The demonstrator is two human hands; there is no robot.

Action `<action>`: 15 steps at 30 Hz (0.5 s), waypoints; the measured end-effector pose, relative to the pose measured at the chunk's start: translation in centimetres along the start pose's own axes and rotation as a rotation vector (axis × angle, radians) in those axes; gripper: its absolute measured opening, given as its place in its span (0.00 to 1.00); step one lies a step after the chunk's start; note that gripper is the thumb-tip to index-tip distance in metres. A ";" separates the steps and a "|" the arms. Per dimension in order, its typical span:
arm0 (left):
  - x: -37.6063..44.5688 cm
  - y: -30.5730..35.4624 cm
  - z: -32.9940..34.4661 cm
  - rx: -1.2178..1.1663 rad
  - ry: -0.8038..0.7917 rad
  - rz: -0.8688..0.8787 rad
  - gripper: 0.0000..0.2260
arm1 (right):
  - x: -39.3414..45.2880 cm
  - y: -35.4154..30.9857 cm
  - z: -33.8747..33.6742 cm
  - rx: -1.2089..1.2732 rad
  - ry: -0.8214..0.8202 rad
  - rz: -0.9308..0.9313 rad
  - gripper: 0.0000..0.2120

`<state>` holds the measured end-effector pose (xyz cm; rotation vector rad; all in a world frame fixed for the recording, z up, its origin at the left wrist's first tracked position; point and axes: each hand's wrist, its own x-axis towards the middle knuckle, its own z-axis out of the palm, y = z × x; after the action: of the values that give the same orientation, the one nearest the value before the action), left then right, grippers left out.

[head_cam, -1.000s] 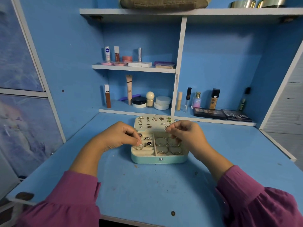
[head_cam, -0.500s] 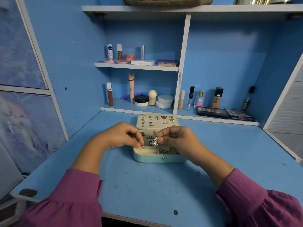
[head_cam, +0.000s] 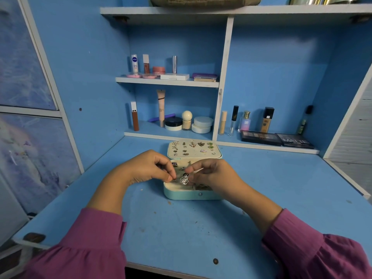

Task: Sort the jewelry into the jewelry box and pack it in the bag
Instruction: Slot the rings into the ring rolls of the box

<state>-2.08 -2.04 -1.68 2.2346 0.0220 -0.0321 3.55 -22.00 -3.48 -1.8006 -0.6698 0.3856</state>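
**Hands sorting jewelry at a blue desk**

A blue desk (head_cam: pixel 181 228) with built-in white-edged shelves fills the view. Near the middle of the desk, toward its back edge, sits a small pale teal jewelry box (head_cam: pixel 193 195), open. Its lid (head_cam: pixel 194 149) lies back flat, showing rows of small earrings pinned to a cream lining.

Two hands in magenta sleeves meet over the box's tray. The left hand (head_cam: pixel 145 170) has its fingers curled, thumb and fingertips pinched together over the tray's left compartment; what it pinches is too small to tell. The right hand (head_cam: pixel 213 174) curls its fingers and thumb around an ornate silver ring (head_cam: pixel 184 179), holding it just above the tray's front.

The shelves along the back edge carry makeup: tubes, jars, a perfume bottle (head_cam: pixel 245 121) and two dark eyeshadow palettes (head_cam: pixel 277 139).
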 end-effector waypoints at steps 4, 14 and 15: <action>0.0 0.0 0.0 -0.003 -0.003 -0.002 0.09 | -0.1 0.0 -0.1 -0.029 0.013 -0.004 0.10; -0.1 0.0 0.0 -0.006 -0.005 -0.004 0.10 | -0.1 0.1 0.1 -0.179 0.002 -0.040 0.11; -0.1 0.0 0.0 -0.007 -0.006 -0.005 0.10 | -0.1 0.2 0.1 -0.203 0.011 -0.057 0.12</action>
<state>-2.17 -2.06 -1.64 2.2273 0.0246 -0.0417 3.48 -22.09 -3.71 -1.9687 -0.7742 0.2772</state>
